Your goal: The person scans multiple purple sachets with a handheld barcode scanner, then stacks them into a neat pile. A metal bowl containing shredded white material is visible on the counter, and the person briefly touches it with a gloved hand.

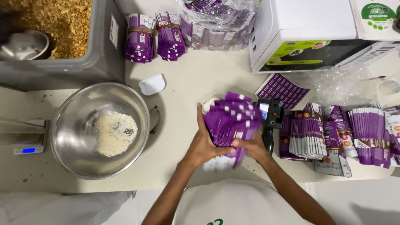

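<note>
Stack in hand: I hold a fanned stack of purple pouches (231, 125) with white label strips, upright over the cream table (187, 83), near its front edge.
Left hand: my left hand (203, 143) clasps the stack's left side, thumb across the front.
Right hand: my right hand (252, 146) grips the lower right corner, fingers curled round the pouches.
Behind the stack: a black handheld device with a small lit screen (270, 121) lies just beside it, partly hidden.
Right of table: rows of purple pouches standing on edge (366, 129), some banded; a flat purple label sheet (283, 91) lies farther back.
Far edge: two banded purple bundles (156, 37) and a clear plastic bag of more pouches (216, 23), glossy and crumpled.
Appliance: a white microwave oven (304, 29) with a green-and-white carton (375, 16) on top.
Left: a shiny steel bowl (75, 133) holding pale flakes (115, 133) rests on a small scale with a blue display (28, 148).
Bin: a grey plastic tub (100, 58) of golden cereal, metal scoop (25, 46) inside.
Small item: a white rounded plastic piece (152, 84) lies between bowl and bundles.
</note>
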